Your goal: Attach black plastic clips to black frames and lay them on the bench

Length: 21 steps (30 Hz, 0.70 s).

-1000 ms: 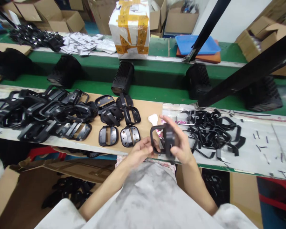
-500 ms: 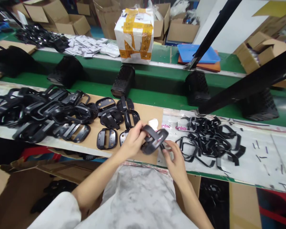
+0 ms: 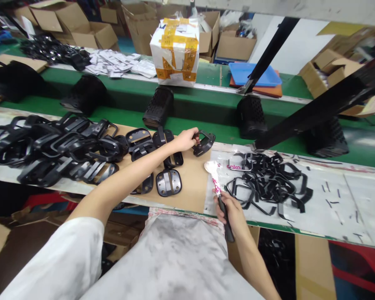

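Several trimmed frames (image 3: 168, 182) already lay on the tabletop (image 3: 193, 187); the left hand (image 3: 185, 140) pinched another frame (image 3: 203, 142) at the far edge, the right hand (image 3: 229, 210) gripped a knife (image 3: 225, 216), and a large pile (image 3: 50, 146) seemingly remained.

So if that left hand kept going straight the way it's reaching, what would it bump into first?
Probably the green belt just beyond the black frame that the left hand holds; depth is hard to judge.

White short sleeve on the left arm (image 3: 125, 179), grey-smudged. Pale apron or shirt front (image 3: 181, 258) near, mottled with grey marks. Bare forearms, bare left hand (image 3: 185, 139) and right hand (image 3: 233, 210); no gloves.
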Tool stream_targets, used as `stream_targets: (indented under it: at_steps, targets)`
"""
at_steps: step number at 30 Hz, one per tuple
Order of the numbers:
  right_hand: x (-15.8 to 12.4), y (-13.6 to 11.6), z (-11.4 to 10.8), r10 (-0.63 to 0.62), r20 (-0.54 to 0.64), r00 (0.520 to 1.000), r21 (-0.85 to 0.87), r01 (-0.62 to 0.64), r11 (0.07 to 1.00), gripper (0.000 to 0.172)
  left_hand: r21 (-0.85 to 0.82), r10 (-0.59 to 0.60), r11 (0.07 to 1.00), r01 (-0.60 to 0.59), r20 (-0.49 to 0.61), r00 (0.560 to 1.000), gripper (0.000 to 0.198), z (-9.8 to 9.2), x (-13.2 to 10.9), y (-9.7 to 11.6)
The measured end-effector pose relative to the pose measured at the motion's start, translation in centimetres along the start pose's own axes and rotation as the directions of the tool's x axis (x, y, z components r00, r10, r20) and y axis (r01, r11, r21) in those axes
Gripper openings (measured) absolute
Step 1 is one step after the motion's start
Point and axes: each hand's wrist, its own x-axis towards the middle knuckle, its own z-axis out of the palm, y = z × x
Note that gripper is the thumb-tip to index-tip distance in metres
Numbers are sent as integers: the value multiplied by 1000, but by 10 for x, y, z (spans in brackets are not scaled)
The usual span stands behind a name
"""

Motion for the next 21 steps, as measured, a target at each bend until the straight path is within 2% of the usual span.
stream_targets:
  at_steps: [2,3,7,9,11,13,16,19,21]
  targets:
    - [-10,4,4,34,-2,999,191,-33,981,39,110,27,993,-36,85,996,16,6,1,-1]
    - [-13,5,6,35,-7,999,233,-32,972,40,181,54,981,-75,115,992,15,9,1,-1]
    - [-11,6,18,0,-22,1000,209,5,978,36,500,162,839,-215,148,976,28,10,-7,4]
    - [-5,6,24,-9,-5,1000,154,10,988,38,629,132,755,-182,126,983,33,6,-11,6]
    - [0,5,29,-32,8,999,112,31,993,43,711,51,696,-97,86,995,39,2,-11,6]
    - [4,5,33,-79,-3,997,88,79,993,49,737,-28,674,-53,98,995,42,-2,-8,4]
    - [6,6,38,-127,-18,992,54,128,990,55,678,-99,730,-84,227,969,43,-1,-1,-2]
    - [7,8,38,-104,-6,995,-4,104,995,59,538,-79,832,-134,354,932,38,7,5,-7]
    - [8,10,36,-104,-1,995,-49,104,993,59,473,-52,868,-153,394,918,37,11,7,-10]
